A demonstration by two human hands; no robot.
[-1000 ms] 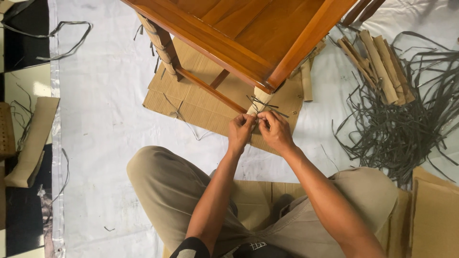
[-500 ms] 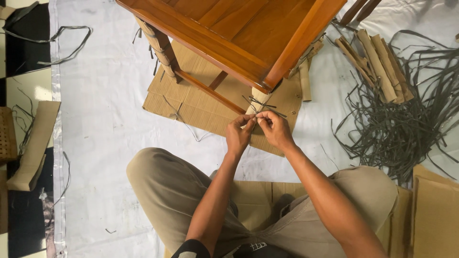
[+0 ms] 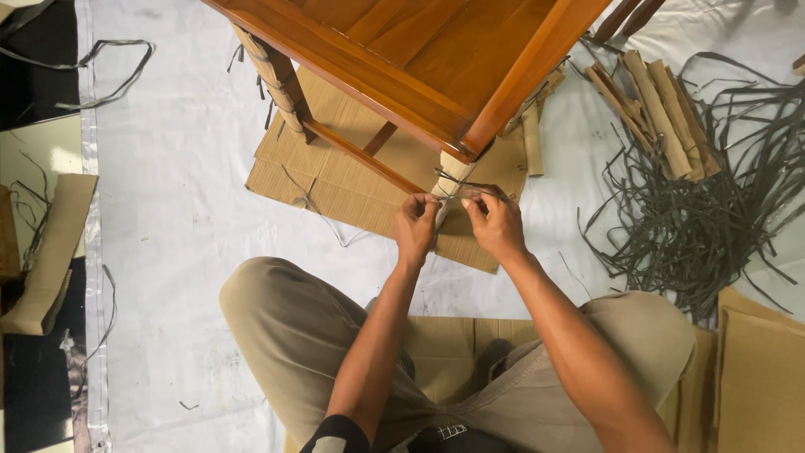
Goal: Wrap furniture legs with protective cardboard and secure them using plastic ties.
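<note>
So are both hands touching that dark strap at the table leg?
Touching. The head view shows the left hand and right hand each pinching the dark strap pulled across the wrapped table leg, no gap.

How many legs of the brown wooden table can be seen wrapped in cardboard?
2. One cardboard-wrapped leg stands at upper left; the other wrapped leg is at the near corner, just above both hands. Further legs may be hidden under the tabletop.
</note>
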